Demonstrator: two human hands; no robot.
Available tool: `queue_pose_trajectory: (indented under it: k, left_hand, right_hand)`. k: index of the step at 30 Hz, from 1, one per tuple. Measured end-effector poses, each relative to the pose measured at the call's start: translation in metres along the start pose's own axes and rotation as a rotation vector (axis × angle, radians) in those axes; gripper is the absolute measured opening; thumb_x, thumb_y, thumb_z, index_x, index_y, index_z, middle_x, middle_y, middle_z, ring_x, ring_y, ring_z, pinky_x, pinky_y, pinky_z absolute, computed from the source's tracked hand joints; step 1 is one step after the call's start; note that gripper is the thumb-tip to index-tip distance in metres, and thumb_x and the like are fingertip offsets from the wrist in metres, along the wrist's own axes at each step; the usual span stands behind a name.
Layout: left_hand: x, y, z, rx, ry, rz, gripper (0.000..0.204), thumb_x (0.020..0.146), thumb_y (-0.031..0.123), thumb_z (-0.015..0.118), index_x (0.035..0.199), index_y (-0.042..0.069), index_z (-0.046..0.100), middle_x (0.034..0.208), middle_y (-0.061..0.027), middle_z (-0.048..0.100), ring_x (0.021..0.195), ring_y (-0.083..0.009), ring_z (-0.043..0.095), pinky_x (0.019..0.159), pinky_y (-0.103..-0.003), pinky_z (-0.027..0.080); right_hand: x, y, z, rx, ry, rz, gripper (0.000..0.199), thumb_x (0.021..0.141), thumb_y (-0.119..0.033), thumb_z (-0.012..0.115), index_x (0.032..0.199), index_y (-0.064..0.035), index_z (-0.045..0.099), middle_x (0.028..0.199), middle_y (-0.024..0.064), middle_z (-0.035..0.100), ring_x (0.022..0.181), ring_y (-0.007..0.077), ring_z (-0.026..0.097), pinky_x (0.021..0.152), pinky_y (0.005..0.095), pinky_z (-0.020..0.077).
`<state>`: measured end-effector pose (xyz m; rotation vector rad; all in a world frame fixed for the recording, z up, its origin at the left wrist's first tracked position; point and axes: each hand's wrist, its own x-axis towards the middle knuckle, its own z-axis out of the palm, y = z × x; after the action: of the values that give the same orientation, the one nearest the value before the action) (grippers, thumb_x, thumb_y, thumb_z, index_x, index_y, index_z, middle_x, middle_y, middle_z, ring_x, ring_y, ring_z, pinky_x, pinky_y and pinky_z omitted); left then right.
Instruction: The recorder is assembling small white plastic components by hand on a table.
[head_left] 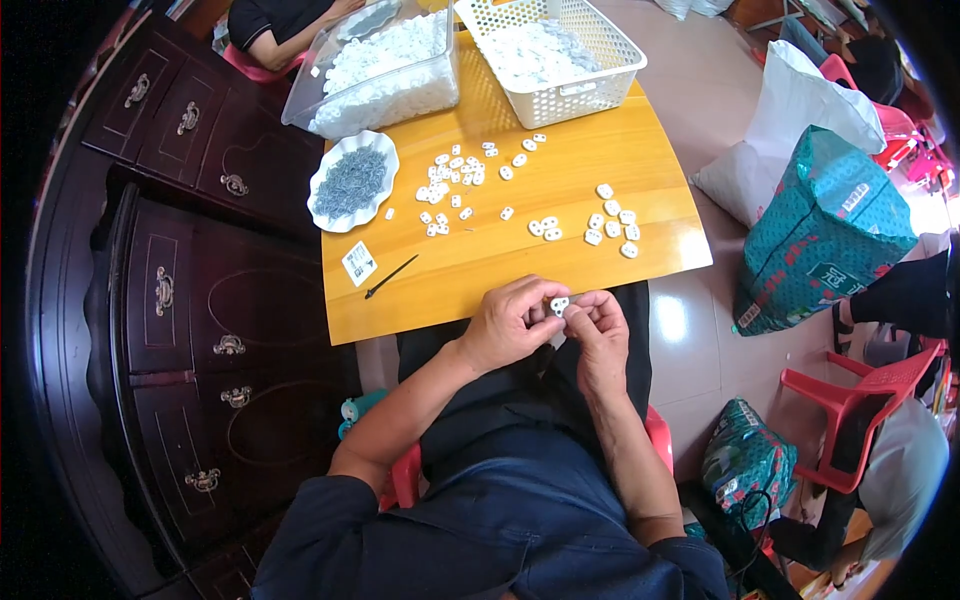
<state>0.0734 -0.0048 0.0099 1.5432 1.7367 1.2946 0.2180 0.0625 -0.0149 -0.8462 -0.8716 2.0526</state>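
Just past the table's near edge, a small white plastic piece with dark holes [559, 306] is pinched between the fingertips of my left hand [512, 322] and my right hand [602, 336]. Both hands are closed on it; anything smaller in the fingers is hidden. On the yellow wooden table [480, 285], several similar white pieces [613, 228] lie grouped to the right. More of them, mostly smaller, are scattered in the middle [466, 171]. Left of my hands rest a thin black stick [391, 277] and a white printed card [359, 263].
A scalloped white dish [390, 160] of small grey metal parts stands at the left. Behind are a clear bin [375, 118] and a white basket [575, 100] of white pieces. Dark cabinets [200, 270] line the left; green bags [825, 240] and red chairs [850, 400] stand right. Other people sit nearby.
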Motion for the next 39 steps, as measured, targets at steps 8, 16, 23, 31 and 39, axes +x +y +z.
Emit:
queue_pose_trajectory:
  k: [8,16,23,31,39]
  left_hand:
    - [0.006,0.006,-0.012,-0.007,-0.086,0.030,0.028,0.080,0.000,0.074,0.107,0.001,0.068,0.091,-0.0073,0.066,0.067,-0.0141,0.063,0.060,-0.026,0.051]
    - [0.006,0.006,-0.016,0.019,-0.120,0.043,0.028,0.080,0.003,0.073,0.107,0.001,0.068,0.094,-0.0100,0.067,0.073,-0.0188,0.066,0.064,-0.030,0.054]
    - [0.003,0.011,-0.011,0.056,-0.066,0.040,0.035,0.078,0.006,0.080,0.111,0.002,0.070,0.093,-0.0088,0.066,0.070,-0.0168,0.064,0.062,-0.029,0.053]
    - [0.002,0.006,-0.007,0.174,-0.053,0.083,0.031,0.079,0.004,0.081,0.108,0.003,0.071,0.090,-0.0079,0.068,0.071,-0.0170,0.066,0.063,-0.029,0.054]
    - [0.004,0.005,-0.007,0.215,-0.047,0.160,0.027,0.080,0.007,0.082,0.104,0.003,0.072,0.086,-0.0096,0.068,0.072,-0.0235,0.067,0.064,-0.033,0.054]
  right_hand:
    - [0.000,-0.001,-0.002,0.023,-0.064,0.057,0.010,0.097,-0.007,0.066,0.104,-0.0044,0.059,0.084,-0.0012,0.063,0.073,0.0053,0.056,0.068,0.0203,0.0454]
    - [0.001,-0.001,-0.002,0.006,-0.086,0.086,0.012,0.098,-0.008,0.067,0.105,-0.0041,0.059,0.086,-0.0002,0.064,0.073,0.0058,0.057,0.067,0.0200,0.0458]
    - [-0.001,0.000,0.001,0.011,-0.071,-0.015,0.013,0.097,-0.004,0.067,0.106,-0.0038,0.059,0.089,0.0006,0.066,0.077,0.0057,0.059,0.069,0.0200,0.0479]
    - [-0.001,0.000,0.001,-0.016,-0.041,-0.012,0.011,0.095,-0.003,0.067,0.102,-0.0047,0.060,0.084,-0.0018,0.063,0.072,0.0044,0.055,0.065,0.0186,0.0428]
    - [0.000,-0.002,0.000,0.014,-0.040,0.001,0.011,0.093,0.000,0.067,0.099,-0.0046,0.060,0.083,-0.0020,0.063,0.071,0.0047,0.056,0.065,0.0191,0.0432]
